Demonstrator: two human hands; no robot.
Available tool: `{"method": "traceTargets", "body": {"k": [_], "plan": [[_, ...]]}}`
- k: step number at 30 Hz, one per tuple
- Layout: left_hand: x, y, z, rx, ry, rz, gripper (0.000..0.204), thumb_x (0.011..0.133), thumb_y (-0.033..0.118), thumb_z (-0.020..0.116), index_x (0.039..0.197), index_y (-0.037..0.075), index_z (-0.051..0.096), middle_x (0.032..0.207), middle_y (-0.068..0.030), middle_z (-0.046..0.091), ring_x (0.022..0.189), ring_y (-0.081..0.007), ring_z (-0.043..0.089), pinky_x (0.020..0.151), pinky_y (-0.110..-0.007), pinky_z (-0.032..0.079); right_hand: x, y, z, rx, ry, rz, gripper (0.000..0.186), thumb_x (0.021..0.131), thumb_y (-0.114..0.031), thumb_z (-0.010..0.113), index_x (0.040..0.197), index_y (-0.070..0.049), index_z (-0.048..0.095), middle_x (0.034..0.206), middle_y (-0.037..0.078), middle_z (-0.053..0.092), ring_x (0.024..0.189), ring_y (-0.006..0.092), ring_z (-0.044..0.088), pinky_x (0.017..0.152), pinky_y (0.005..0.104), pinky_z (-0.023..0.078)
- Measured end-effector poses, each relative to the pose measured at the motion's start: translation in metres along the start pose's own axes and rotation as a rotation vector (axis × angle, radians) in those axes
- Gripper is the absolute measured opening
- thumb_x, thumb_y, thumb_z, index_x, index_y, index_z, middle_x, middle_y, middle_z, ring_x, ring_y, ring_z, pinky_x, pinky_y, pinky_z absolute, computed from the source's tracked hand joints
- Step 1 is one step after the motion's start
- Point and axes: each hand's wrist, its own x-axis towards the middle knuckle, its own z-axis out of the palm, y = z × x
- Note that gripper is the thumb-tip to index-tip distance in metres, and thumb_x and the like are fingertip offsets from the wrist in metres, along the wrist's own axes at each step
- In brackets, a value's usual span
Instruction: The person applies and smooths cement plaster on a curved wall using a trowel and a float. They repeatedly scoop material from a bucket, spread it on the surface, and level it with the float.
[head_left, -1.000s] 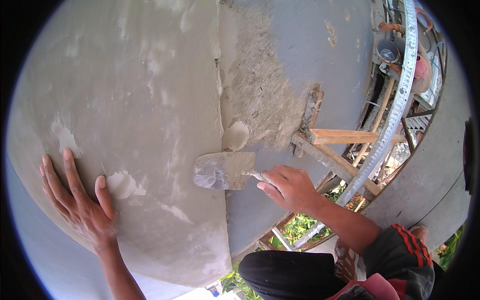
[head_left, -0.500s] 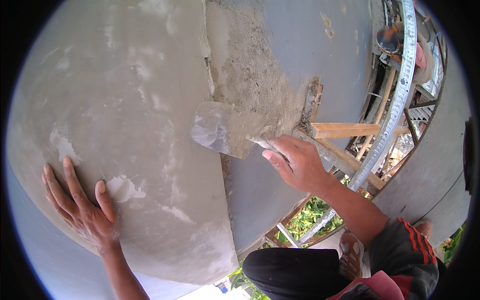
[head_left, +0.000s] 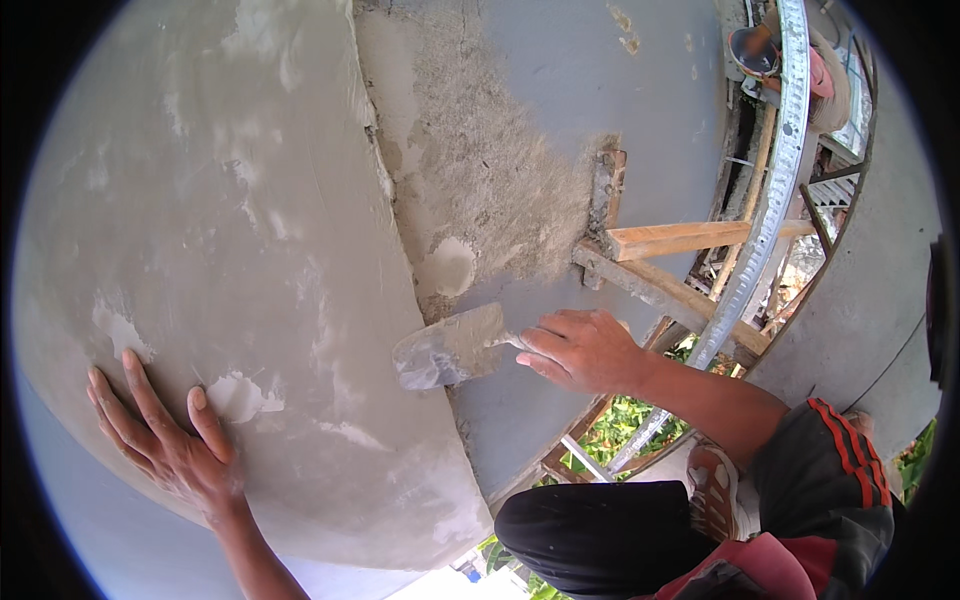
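My right hand (head_left: pixel 585 350) is closed round the handle of a trowel (head_left: pixel 450 345), whose broad flat blade is smeared with grey plaster. The blade lies over the ragged edge where the smooth plaster coat (head_left: pixel 270 130) meets the lower grey wall surface (head_left: pixel 520 400). A pale dab of plaster (head_left: pixel 448 266) sits on the rough patch (head_left: pixel 490 150) just above the blade. My left hand (head_left: pixel 175 440) rests flat on the smooth coat, fingers spread, beside two pale patches. It holds nothing.
Right of the wall are a wooden beam (head_left: pixel 680 239), a short upright block (head_left: pixel 607 190) and a long perforated metal bar (head_left: pixel 765 230). Below at the top right, another person works with a dark bucket (head_left: pixel 752 52). My shoe (head_left: pixel 714 490) stands on a grey platform; greenery shows through gaps.
My right hand has drawn the trowel downward along the edge. The pale dab now shows on the rough patch. My left hand keeps its place on the wall; the view has shifted slightly.
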Motion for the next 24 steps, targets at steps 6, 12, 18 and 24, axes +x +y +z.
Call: {"method": "traceTargets", "body": {"k": [6, 12, 18, 24], "plan": [[-0.003, 0.002, 0.002, 0.029, -0.011, -0.013, 0.062, 0.117, 0.05, 0.045, 0.169, 0.017, 0.049, 0.176, -0.0164, 0.039, 0.162, -0.0372, 0.037, 0.131, -0.054, 0.035, 0.023, 0.0, -0.01, 0.052, 0.124, 0.085, 0.025, 0.101, -0.031, 0.082, 0.109, -0.008, 0.077, 0.09, 0.007, 0.073, 0.077, 0.0246, 0.075, 0.06, 0.0395, 0.058], [0.005, 0.001, -0.004, 0.019, -0.011, -0.001, 0.062, 0.116, 0.051, 0.044, 0.168, 0.016, 0.051, 0.176, -0.0165, 0.039, 0.163, -0.0368, 0.037, 0.132, -0.054, 0.034, -0.003, -0.005, -0.006, 0.074, 0.02, -0.009, 0.027, 0.109, -0.035, 0.071, 0.111, -0.008, 0.072, 0.085, 0.007, 0.068, 0.072, 0.0263, 0.072, 0.056, 0.0423, 0.055], [-0.002, -0.004, 0.007, 0.044, -0.008, 0.0, 0.065, 0.116, 0.055, 0.042, 0.167, 0.015, 0.053, 0.176, -0.0168, 0.04, 0.163, -0.0361, 0.037, 0.133, -0.053, 0.032, 0.037, 0.008, -0.02, 0.054, 0.102, 0.089, 0.028, 0.11, -0.035, 0.068, 0.112, -0.007, 0.073, 0.086, 0.008, 0.069, 0.073, 0.0288, 0.072, 0.058, 0.0449, 0.056], [-0.001, -0.007, 0.005, 0.05, 0.013, 0.004, 0.067, 0.116, 0.059, 0.04, 0.168, 0.018, 0.052, 0.176, -0.0166, 0.039, 0.163, -0.0343, 0.036, 0.132, -0.052, 0.033, -0.058, -0.019, 0.02, 0.498, 0.098, 0.256, 0.036, 0.115, -0.041, 0.062, 0.107, -0.007, 0.07, 0.081, 0.007, 0.062, 0.071, 0.0259, 0.066, 0.067, 0.0427, 0.053]]}}
